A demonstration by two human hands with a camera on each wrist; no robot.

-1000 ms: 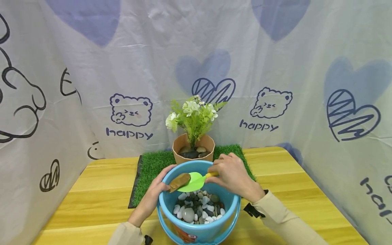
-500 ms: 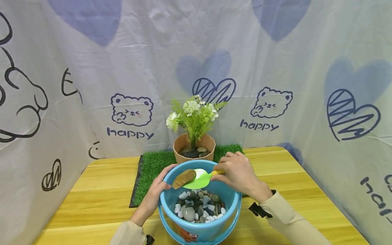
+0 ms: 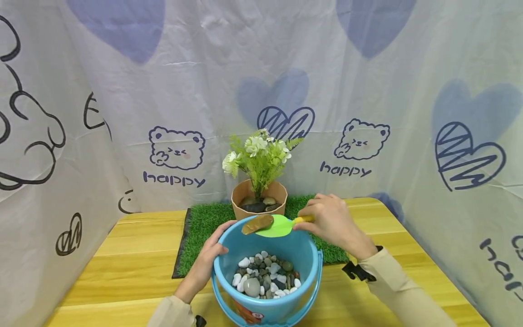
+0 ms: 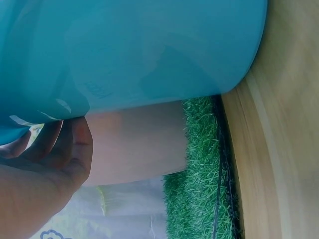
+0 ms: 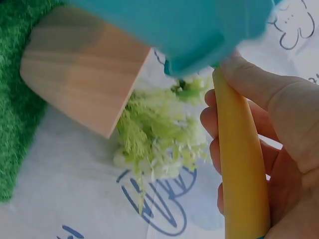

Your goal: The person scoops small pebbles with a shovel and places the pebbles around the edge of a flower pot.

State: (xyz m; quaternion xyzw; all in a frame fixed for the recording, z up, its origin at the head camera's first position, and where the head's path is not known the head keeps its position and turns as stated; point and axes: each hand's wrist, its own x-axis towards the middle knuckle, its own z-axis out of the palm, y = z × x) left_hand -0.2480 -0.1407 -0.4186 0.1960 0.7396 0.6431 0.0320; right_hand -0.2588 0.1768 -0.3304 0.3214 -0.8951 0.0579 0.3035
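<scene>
A blue bucket (image 3: 282, 310) stands in front of me in the head view, with grey, white and dark pebbles (image 3: 267, 278) in its bottom. My left hand (image 3: 206, 259) grips its left rim, thumb over the inside and fingers along the outer wall. My right hand (image 3: 330, 221) holds a toy trowel by its yellow handle (image 5: 241, 164), fingers wrapped round it. The green blade (image 3: 282, 227) is over the bucket's back rim, and a long brown stone (image 3: 258, 223) lies on it. In the right wrist view the bucket hides the blade.
Just behind the bucket, a peach flowerpot (image 3: 241, 200) holds stones and a white-flowered plant (image 3: 259, 156). The pot stands on a green turf mat (image 3: 204, 227) on the wooden table (image 3: 130, 254). Printed cloth (image 3: 229, 54) hangs behind and at both sides.
My right hand has raised the trowel and its stone from inside the bucket mouth, up and to the right, toward the back rim. The left hand keeps its grip.
</scene>
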